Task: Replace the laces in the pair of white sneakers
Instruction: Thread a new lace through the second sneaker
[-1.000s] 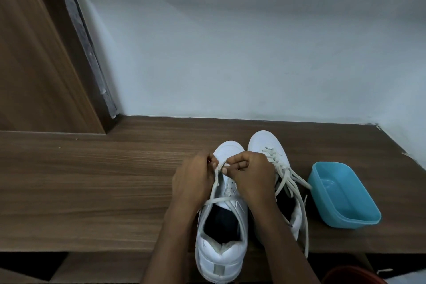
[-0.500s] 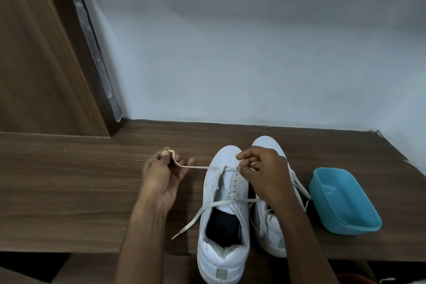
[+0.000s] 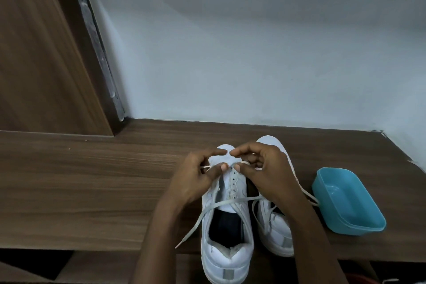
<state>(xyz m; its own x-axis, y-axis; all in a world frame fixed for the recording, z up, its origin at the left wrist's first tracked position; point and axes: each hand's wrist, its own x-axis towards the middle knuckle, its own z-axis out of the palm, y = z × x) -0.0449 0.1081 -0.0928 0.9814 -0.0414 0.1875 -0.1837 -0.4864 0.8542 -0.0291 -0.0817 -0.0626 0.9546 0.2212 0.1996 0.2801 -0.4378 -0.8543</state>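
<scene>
As the fingers [image 3: 217, 168] of the left hand [image 3: 196, 180] pinch the tip of a white lace [image 3: 230, 202] and those of the right hand [image 3: 267, 175] pinch it at the front eyelets, both hands meet over the toe of a white sneaker [image 3: 227, 258]. It stands on a wooden table [image 3: 92, 191] beside a second sneaker [image 3: 274, 233], with a blue tub [image 3: 350, 203] nearby. Threading likely goes best with the tip fed flat and slack drawn evenly.
</scene>
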